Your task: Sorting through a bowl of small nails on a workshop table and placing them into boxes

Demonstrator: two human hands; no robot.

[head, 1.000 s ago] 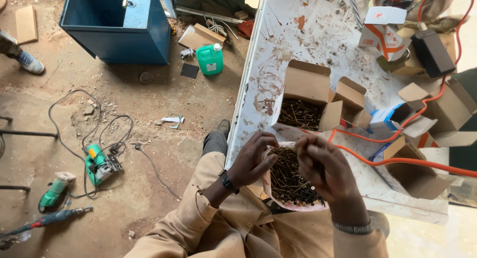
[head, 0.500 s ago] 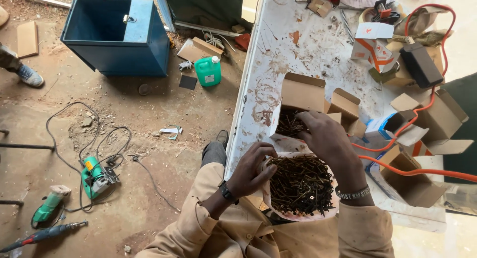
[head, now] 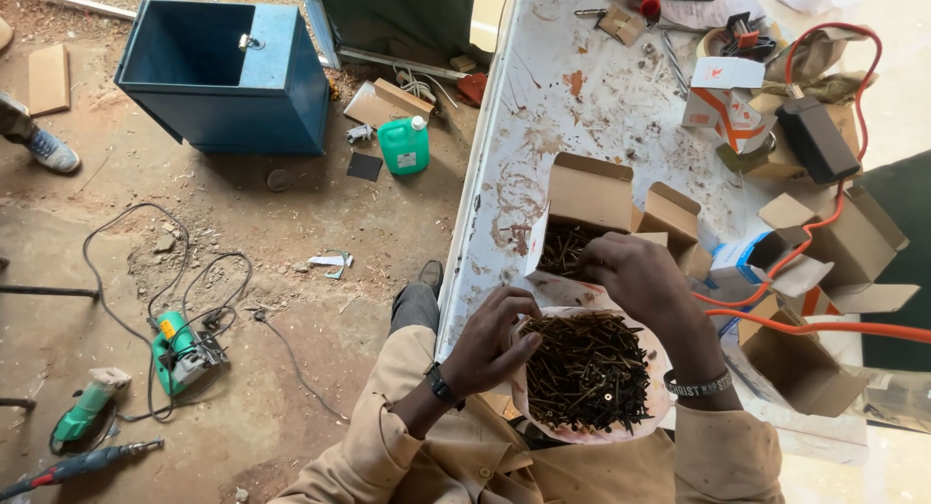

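Observation:
A pale plate [head: 529, 402] heaped with dark screws [head: 590, 370] rests on my lap at the edge of a stained white table [head: 543, 145]. My left hand [head: 490, 344] curls against the plate's left rim, fingertips touching the screws. Over the mouth of an open cardboard box [head: 587, 192] holding more dark screws is my right hand [head: 642, 274], fingers closed; what it holds is hidden. A wristband sits on my right wrist and a dark watch on my left.
Several open cardboard boxes [head: 815, 358], an orange cable [head: 824, 325] and a black box [head: 817, 140] crowd the table's right. On the dirt floor lie a blue metal box [head: 228, 77], a green canister [head: 404, 145], green power tools [head: 179, 354] with cords, and another person's shoe [head: 48, 150].
My right hand has moved from above the plate up to the open box of screws. My left hand has stayed at the plate's left rim. The view has shifted slightly.

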